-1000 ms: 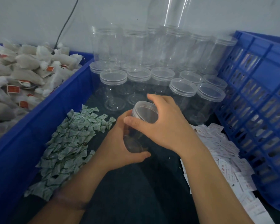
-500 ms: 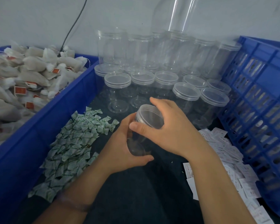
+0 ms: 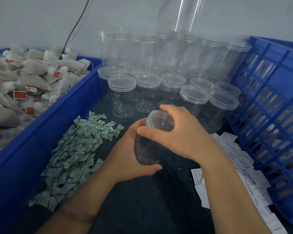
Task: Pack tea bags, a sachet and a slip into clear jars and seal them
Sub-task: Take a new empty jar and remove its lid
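A clear jar (image 3: 146,154) lies tilted over the dark work surface, its body gripped by my left hand (image 3: 127,154). My right hand (image 3: 181,134) curls over its clear lid (image 3: 159,121), thumb on the lid's near rim. The jar looks empty. Green-and-white sachets (image 3: 74,149) form a pile to the left of my hands. White printed slips (image 3: 235,166) are heaped on the right. Tea bags (image 3: 24,78) with red tags fill the blue bin at far left.
Several lidded clear jars (image 3: 193,97) stand in rows behind my hands, with taller open jars (image 3: 147,51) stacked behind them against the wall. A blue bin wall (image 3: 46,132) borders the left, a slotted blue crate (image 3: 269,115) the right. A black cable (image 3: 74,26) hangs on the wall.
My hands stay on the same jar and lid, with barely any shift of the grip. The camera has tipped slightly, so everything sits a little lower in view.
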Demonstrator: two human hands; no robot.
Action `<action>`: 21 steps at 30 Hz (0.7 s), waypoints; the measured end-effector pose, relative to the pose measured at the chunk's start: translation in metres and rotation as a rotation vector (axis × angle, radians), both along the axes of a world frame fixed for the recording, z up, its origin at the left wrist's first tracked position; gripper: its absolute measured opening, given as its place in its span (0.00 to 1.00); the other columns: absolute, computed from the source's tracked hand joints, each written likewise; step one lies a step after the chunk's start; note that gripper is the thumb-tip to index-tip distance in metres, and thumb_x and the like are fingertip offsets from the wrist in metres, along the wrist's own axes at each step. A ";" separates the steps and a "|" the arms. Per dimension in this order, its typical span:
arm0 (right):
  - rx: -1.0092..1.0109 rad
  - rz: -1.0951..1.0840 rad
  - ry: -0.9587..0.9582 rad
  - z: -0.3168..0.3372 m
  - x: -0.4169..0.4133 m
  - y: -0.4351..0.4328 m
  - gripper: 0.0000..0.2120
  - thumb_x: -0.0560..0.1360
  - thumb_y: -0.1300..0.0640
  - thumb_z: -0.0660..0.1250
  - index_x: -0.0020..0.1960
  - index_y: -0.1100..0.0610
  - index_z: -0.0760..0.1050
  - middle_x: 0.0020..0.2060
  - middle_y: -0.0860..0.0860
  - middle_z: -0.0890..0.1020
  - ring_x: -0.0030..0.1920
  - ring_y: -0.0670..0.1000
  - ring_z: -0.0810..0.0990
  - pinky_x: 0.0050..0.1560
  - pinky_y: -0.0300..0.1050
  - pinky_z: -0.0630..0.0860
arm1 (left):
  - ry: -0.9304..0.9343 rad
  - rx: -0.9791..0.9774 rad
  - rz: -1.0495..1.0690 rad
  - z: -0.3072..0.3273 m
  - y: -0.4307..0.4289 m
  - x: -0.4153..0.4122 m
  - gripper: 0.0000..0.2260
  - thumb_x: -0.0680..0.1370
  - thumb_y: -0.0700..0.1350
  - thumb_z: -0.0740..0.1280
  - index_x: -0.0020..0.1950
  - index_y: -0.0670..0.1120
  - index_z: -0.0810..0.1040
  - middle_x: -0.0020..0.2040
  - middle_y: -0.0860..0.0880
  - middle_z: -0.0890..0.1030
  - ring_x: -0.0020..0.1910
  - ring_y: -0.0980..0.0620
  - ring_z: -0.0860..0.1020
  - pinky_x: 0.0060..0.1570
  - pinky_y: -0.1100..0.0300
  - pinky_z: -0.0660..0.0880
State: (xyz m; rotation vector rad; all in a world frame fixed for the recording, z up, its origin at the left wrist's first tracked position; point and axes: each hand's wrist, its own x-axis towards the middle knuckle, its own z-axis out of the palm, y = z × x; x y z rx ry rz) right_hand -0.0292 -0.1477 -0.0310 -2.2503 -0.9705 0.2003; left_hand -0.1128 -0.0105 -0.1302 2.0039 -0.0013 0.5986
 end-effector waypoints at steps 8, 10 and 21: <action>0.048 0.108 -0.009 0.000 -0.003 0.000 0.36 0.61 0.41 0.66 0.69 0.40 0.67 0.62 0.36 0.68 0.62 0.37 0.67 0.55 0.34 0.64 | 0.006 0.019 0.011 0.003 -0.003 -0.001 0.47 0.58 0.53 0.80 0.68 0.73 0.57 0.66 0.68 0.70 0.65 0.65 0.71 0.58 0.71 0.71; 0.046 0.153 0.018 0.003 -0.005 0.000 0.35 0.60 0.45 0.64 0.69 0.39 0.67 0.62 0.34 0.67 0.64 0.37 0.66 0.60 0.36 0.65 | 0.017 0.015 0.011 0.002 -0.003 -0.001 0.47 0.58 0.54 0.80 0.69 0.72 0.56 0.66 0.66 0.70 0.66 0.63 0.71 0.60 0.66 0.72; -0.086 -0.020 -0.040 0.005 -0.006 0.001 0.56 0.52 0.17 0.54 0.75 0.42 0.58 0.72 0.44 0.60 0.72 0.48 0.60 0.64 0.48 0.65 | 0.018 0.041 0.003 -0.001 0.000 -0.001 0.47 0.59 0.53 0.81 0.72 0.63 0.59 0.66 0.63 0.72 0.66 0.61 0.72 0.60 0.68 0.70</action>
